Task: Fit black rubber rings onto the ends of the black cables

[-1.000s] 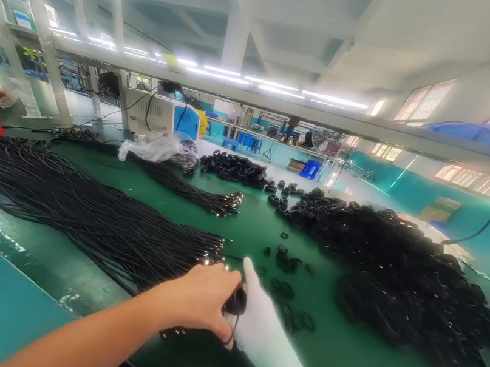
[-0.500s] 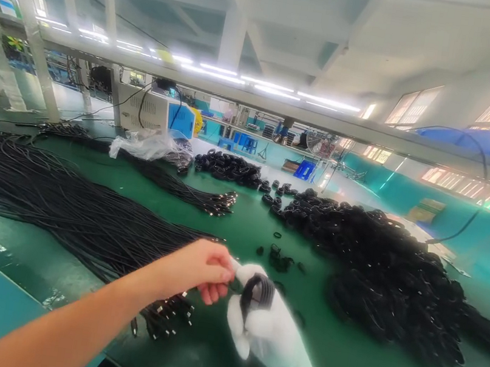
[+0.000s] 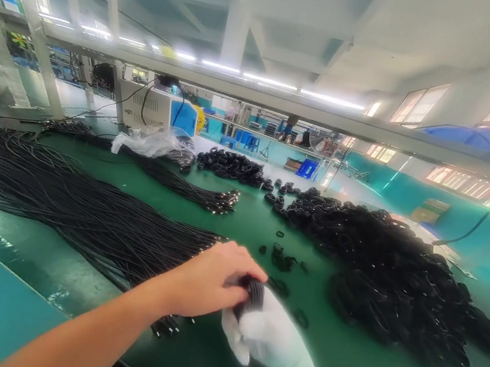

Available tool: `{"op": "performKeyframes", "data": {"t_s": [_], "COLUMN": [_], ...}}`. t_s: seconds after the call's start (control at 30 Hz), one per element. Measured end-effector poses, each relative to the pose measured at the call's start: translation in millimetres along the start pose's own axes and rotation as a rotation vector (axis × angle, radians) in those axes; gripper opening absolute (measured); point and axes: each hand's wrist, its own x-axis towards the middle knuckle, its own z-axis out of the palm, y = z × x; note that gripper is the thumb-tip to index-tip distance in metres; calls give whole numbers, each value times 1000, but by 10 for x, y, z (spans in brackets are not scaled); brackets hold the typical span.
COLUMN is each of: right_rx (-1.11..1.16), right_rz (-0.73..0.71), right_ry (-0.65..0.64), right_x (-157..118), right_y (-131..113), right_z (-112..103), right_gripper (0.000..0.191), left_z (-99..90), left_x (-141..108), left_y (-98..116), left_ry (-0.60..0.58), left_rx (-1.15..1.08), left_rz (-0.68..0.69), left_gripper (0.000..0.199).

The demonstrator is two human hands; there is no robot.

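A small coil of black cable [image 3: 255,293] sits in my right hand [image 3: 274,335], which wears a white glove and has its fingers wrapped round it. My bare left hand [image 3: 216,280] reaches over from the left, its thumb and fingers closed on the coil's near-left side and top. Part of the coil is hidden behind these fingers. Beneath my left forearm lies a long bundle of straight black cables [image 3: 84,208], with metal plug ends showing by the wrist.
A large heap of coiled black cables [image 3: 366,263] covers the table's right side. Smaller coils [image 3: 231,166] and a second cable bundle [image 3: 180,186] lie farther back, near a clear plastic bag [image 3: 147,143] and a white-and-blue machine [image 3: 150,107]. Loose black bits [image 3: 282,258] lie on the green tabletop.
My left hand has moved right, from beside the gloved fingers onto the coil, and closed on it. The right hand still holds the coil in nearly the same place.
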Motion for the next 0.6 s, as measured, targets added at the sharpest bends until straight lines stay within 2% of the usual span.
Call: {"op": "performKeyframes", "data": {"t_s": [0.07,0.13,0.17,0.23,0.3,0.33,0.43,0.53,0.6], "right_rx": [61,180,258,402,488,500,421,217,129], "right_rz": [5,9,21,84,153,170,87,-86,-134], "right_ry": [11,80,118,166,169,160,179,309,341], "right_x": [11,25,33,50,70,82,129,174,186], "right_y": [56,106,123,136,122,107,59,67,110], "right_z": [-23,-46,-53,-53,-28,-5,76,113,94], "right_gripper": [44,48,47,44,45,46,45,48,49], "left_z": [10,-5,-26,-84,-137,-152,-133,-32,49], "left_x": [28,61,77,107,131,141,156,164,175], "left_y": [3,-25,-47,-100,-162,-195,-297,-388,-431], "left_ry": [18,75,62,-45,-164,-187,-100,32,66], "left_rx": [77,91,66,-37,-182,-248,-328,-270,-251], "left_rz": [3,-64,-94,-132,-165,-186,-261,-326,-356], "left_gripper": [25,21,22,27,29,29,28,31,32]}}
